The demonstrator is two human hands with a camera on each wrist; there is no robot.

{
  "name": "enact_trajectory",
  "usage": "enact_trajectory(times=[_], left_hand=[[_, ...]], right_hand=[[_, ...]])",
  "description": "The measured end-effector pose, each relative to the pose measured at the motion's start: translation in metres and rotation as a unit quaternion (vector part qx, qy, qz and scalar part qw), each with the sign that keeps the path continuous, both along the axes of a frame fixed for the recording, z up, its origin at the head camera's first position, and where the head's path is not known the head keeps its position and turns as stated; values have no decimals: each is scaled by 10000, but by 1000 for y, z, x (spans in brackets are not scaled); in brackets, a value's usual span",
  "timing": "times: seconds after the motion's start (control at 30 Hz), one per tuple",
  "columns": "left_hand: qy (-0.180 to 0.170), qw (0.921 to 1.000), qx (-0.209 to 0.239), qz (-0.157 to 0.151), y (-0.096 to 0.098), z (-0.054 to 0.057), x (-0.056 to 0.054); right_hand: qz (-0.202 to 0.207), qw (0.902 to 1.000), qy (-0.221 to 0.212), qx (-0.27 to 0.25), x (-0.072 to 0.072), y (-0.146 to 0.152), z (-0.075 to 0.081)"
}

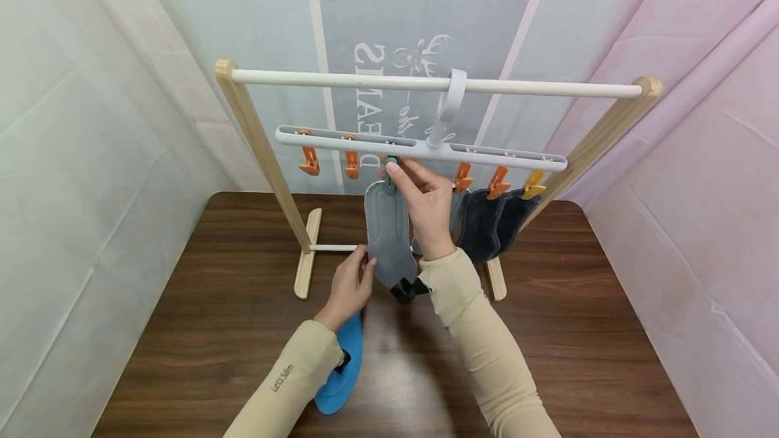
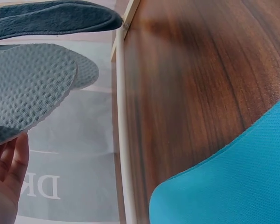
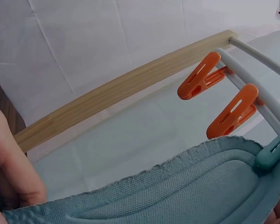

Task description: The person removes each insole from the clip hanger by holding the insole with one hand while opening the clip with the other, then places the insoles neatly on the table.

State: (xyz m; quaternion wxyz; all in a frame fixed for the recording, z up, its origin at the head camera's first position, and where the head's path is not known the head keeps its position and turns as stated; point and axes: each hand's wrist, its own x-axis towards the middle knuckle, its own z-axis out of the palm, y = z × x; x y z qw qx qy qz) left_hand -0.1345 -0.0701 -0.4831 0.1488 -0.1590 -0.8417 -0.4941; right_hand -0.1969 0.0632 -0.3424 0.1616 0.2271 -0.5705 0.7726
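Observation:
A grey insole (image 1: 387,235) hangs from a green clip (image 1: 389,185) under the white clip hanger (image 1: 365,143). My right hand (image 1: 431,208) pinches this clip between thumb and fingers, and the clip's jaws overlap the insole's top end in the right wrist view. Lower down, my left hand (image 1: 348,289) holds the insole's side edge between thumb and fingers. Its dimpled underside shows in the left wrist view. On the table beneath my left forearm lies a blue insole (image 1: 349,357), partly covered by the sleeve.
Two orange clips (image 1: 351,157) hang without insoles on the left. At right, dark insoles (image 1: 483,225) hang from orange and yellow clips, with another grey insole (image 1: 456,208) partly behind my right hand. A wooden rack with a white rail (image 1: 341,80) carries the hanger over the brown table (image 1: 201,330).

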Motion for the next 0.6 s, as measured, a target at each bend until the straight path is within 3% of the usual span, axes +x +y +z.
enact_trajectory(times=[0.2, 0.6], left_hand=[[167, 9997, 62, -137, 0, -3, 4], [117, 9992, 1, -387, -4, -20, 15]], right_hand=[[-91, 9999, -38, -112, 0, -2, 2], [-95, 9996, -7, -268, -1, -3, 3]])
